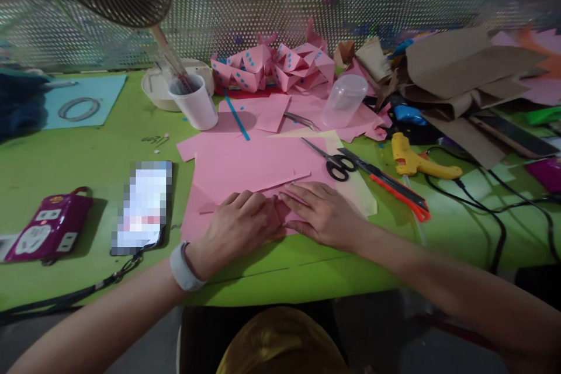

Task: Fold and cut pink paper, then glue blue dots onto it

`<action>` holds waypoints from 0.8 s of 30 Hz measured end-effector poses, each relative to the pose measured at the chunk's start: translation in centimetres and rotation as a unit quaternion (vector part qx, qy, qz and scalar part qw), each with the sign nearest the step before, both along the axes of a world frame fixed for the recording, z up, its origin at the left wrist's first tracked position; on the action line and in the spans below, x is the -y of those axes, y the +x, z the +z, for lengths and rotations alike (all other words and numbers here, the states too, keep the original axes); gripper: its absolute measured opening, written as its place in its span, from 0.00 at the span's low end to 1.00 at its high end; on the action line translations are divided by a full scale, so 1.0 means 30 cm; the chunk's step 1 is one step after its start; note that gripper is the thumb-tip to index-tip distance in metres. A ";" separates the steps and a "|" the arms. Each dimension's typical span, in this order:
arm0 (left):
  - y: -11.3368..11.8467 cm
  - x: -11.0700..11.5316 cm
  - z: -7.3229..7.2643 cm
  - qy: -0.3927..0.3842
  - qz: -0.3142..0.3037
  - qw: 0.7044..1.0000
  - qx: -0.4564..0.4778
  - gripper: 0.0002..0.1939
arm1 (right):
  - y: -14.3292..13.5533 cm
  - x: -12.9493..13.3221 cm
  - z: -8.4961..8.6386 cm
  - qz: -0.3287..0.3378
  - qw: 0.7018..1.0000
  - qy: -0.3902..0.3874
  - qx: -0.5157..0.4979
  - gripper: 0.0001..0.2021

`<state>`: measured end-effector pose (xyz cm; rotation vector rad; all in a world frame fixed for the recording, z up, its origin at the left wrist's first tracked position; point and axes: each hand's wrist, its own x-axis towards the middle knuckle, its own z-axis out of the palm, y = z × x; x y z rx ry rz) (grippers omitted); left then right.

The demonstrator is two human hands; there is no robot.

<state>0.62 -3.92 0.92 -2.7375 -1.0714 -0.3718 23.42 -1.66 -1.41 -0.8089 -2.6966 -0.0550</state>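
Note:
My left hand (239,225), with a pale band on its wrist, has its fingers curled down on a small folded piece of pink paper (277,216). From the other side my right hand (324,216) grips the same piece, its thumb below and its longer fingers above. The fingertips of both hands nearly meet, and part of the folded piece is hidden under them. Beneath lies a larger pink sheet (249,160). Just beyond my right hand are black-handled scissors (336,166) and a red and black utility knife (390,184).
A phone (142,207) and a purple box (52,227) lie left. Behind stand a white cup (196,106), pink paper shapes with blue dots (249,64) and a clear plastic cup (345,99). A yellow glue gun (414,158), cables and brown paper (460,64) occupy the right.

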 end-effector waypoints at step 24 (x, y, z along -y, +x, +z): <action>-0.008 -0.004 0.003 -0.010 -0.006 1.000 0.019 0.16 | -0.002 0.003 0.000 0.002 1.000 0.017 0.006 0.26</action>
